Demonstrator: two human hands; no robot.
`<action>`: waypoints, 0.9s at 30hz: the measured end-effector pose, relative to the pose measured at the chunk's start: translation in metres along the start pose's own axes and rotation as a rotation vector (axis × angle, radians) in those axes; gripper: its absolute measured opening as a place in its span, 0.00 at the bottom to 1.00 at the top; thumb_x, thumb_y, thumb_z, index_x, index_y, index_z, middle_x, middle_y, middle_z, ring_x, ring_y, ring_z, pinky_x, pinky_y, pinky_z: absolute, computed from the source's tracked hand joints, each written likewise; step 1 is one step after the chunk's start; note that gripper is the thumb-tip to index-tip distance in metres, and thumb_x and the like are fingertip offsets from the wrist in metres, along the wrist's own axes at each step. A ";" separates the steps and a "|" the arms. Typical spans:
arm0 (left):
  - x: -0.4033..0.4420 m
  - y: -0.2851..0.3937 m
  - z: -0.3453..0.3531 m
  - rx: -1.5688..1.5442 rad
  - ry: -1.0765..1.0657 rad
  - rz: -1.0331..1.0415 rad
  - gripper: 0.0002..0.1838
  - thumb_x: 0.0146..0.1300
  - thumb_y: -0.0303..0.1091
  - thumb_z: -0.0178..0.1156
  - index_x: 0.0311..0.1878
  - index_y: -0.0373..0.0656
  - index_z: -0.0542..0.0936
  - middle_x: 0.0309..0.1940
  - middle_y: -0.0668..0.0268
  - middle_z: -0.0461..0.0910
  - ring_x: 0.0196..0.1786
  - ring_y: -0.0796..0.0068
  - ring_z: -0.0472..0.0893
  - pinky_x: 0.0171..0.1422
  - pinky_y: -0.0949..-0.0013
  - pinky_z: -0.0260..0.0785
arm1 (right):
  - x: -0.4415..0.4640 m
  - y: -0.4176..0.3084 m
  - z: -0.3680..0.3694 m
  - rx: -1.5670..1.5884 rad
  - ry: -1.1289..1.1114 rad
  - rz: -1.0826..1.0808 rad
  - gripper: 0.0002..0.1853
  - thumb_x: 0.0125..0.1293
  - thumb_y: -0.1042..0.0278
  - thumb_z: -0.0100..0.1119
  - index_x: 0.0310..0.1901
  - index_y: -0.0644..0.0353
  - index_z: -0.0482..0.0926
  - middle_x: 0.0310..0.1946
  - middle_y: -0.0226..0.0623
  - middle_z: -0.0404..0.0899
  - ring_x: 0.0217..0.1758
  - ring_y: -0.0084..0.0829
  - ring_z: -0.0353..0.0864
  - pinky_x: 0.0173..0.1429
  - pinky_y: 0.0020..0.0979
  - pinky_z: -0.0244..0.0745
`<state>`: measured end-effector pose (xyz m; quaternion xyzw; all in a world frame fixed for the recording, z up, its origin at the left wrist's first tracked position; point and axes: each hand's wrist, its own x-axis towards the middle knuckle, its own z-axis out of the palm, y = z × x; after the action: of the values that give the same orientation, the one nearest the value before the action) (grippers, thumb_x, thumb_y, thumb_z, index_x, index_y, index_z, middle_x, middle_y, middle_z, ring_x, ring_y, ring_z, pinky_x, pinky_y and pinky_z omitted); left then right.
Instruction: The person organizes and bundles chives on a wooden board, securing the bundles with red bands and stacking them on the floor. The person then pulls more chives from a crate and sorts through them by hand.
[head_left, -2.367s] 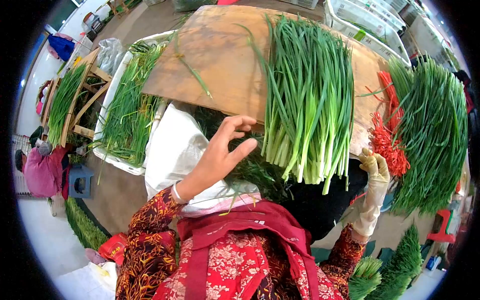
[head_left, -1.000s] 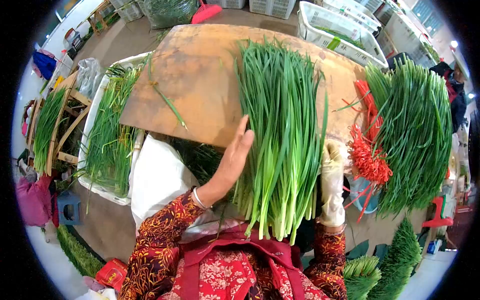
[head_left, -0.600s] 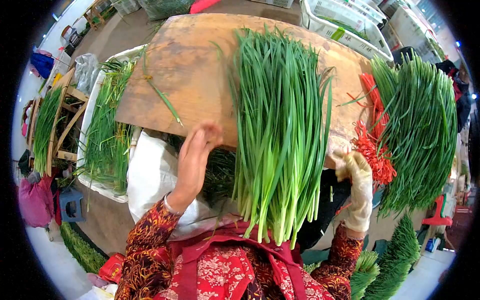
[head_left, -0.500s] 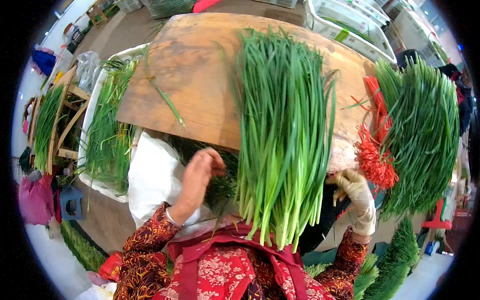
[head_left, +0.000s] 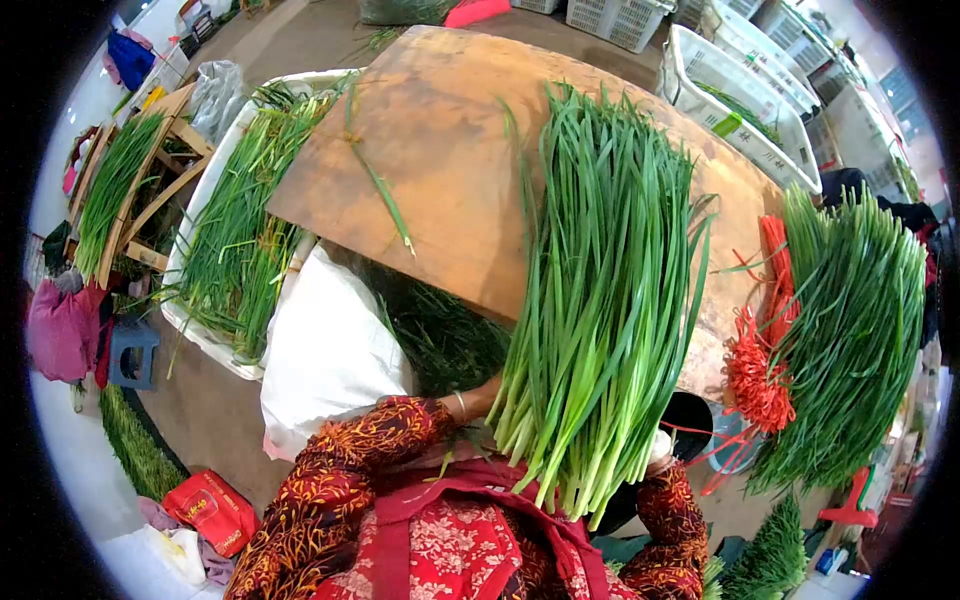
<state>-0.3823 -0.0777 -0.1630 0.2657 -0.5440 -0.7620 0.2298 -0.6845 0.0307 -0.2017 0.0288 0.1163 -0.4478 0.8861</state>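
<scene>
A big bunch of garlic chives (head_left: 605, 290) lies on the wooden board (head_left: 430, 150), its pale stem ends hanging over the near edge towards my red apron (head_left: 430, 550). My left hand (head_left: 486, 397) reaches under the stems from the left; the bunch covers its fingers. From the right, my gloved right hand (head_left: 660, 448) is close against the stems, mostly hidden behind them. Thin red strands stretch beside that hand, but whether it holds one cannot be made out. A bundle of red ties (head_left: 760, 375) hangs at the board's right edge.
Another heap of chives (head_left: 855, 330) stands right of the ties. To the left are a white crate of loose greens (head_left: 180, 270), a white sack (head_left: 335, 345) and a wooden rack (head_left: 140, 190) with chives. White crates (head_left: 735, 100) stand behind the board; a blue stool (head_left: 133, 355) is far left.
My left hand has gone from open air left of the bunch to beneath its stems. My right hand has moved in from the board's edge against the stems. The view has shifted.
</scene>
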 end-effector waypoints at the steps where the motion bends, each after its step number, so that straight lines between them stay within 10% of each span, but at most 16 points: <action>1: 0.001 0.001 -0.001 -0.011 0.001 -0.001 0.21 0.68 0.38 0.49 0.60 0.38 0.69 0.55 0.61 0.73 0.55 0.68 0.73 0.60 0.66 0.66 | 0.001 -0.002 0.000 -0.214 -0.010 -0.010 0.25 0.73 0.56 0.31 0.65 0.60 0.60 0.66 0.40 0.60 0.68 0.35 0.58 0.72 0.33 0.53; 2: 0.002 0.002 -0.002 -0.022 0.001 -0.001 0.21 0.68 0.39 0.49 0.60 0.38 0.69 0.55 0.61 0.73 0.55 0.68 0.73 0.60 0.65 0.66 | 0.001 -0.001 -0.002 -0.386 -0.014 -0.024 0.25 0.73 0.55 0.31 0.65 0.60 0.60 0.66 0.40 0.60 0.69 0.36 0.58 0.72 0.34 0.53; 5: 0.003 0.003 -0.002 -0.046 0.003 -0.008 0.21 0.68 0.39 0.49 0.60 0.38 0.69 0.55 0.61 0.74 0.55 0.68 0.73 0.60 0.65 0.65 | 0.003 0.006 -0.007 0.496 0.004 0.002 0.25 0.73 0.56 0.30 0.66 0.60 0.58 0.68 0.40 0.56 0.69 0.37 0.57 0.72 0.35 0.53; 12: 0.003 0.010 0.005 -0.157 0.040 -0.042 0.21 0.69 0.40 0.49 0.59 0.38 0.70 0.55 0.61 0.74 0.55 0.69 0.73 0.60 0.65 0.65 | 0.004 0.007 -0.013 -1.557 0.376 -0.047 0.23 0.67 0.56 0.43 0.58 0.61 0.68 0.58 0.43 0.70 0.63 0.39 0.65 0.67 0.35 0.60; 15: -0.003 0.011 0.000 -0.354 0.133 -0.077 0.21 0.69 0.41 0.49 0.59 0.38 0.70 0.55 0.61 0.74 0.55 0.69 0.73 0.60 0.65 0.65 | 0.017 0.010 0.041 -0.287 0.349 -0.268 0.18 0.63 0.62 0.46 0.51 0.61 0.72 0.52 0.41 0.74 0.53 0.32 0.73 0.57 0.31 0.68; 18: -0.021 0.012 -0.029 -0.667 0.336 -0.209 0.20 0.69 0.43 0.48 0.56 0.39 0.71 0.53 0.62 0.75 0.55 0.69 0.73 0.60 0.65 0.64 | 0.005 -0.023 0.088 -0.875 -0.013 -0.300 0.24 0.70 0.64 0.44 0.65 0.61 0.59 0.63 0.41 0.63 0.64 0.35 0.63 0.69 0.35 0.56; 20: -0.039 0.032 -0.042 -0.743 0.443 -0.270 0.15 0.69 0.44 0.49 0.48 0.42 0.74 0.49 0.65 0.76 0.53 0.71 0.72 0.58 0.64 0.65 | 0.018 -0.032 0.115 -1.804 0.521 -0.045 0.11 0.62 0.66 0.55 0.41 0.64 0.81 0.21 0.27 0.73 0.26 0.21 0.70 0.37 0.24 0.68; 23: -0.056 0.048 -0.054 -0.867 0.592 -0.194 0.12 0.62 0.41 0.60 0.44 0.46 0.75 0.45 0.66 0.75 0.50 0.70 0.71 0.59 0.59 0.64 | 0.005 -0.040 0.164 -1.516 0.862 0.192 0.12 0.64 0.62 0.56 0.37 0.63 0.80 0.21 0.25 0.72 0.23 0.16 0.64 0.29 0.19 0.60; 27: -0.066 0.082 -0.046 -0.857 0.464 -0.045 0.11 0.64 0.38 0.57 0.44 0.43 0.76 0.42 0.68 0.76 0.48 0.73 0.75 0.56 0.65 0.68 | -0.007 -0.059 0.170 -1.585 0.715 -0.082 0.14 0.67 0.57 0.54 0.32 0.60 0.79 0.16 0.24 0.69 0.17 0.14 0.60 0.23 0.18 0.53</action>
<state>-0.2976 -0.0931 -0.0869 0.3216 -0.1098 -0.8430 0.4170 -0.7048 -0.0251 -0.0316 -0.4616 0.6662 -0.2305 0.5385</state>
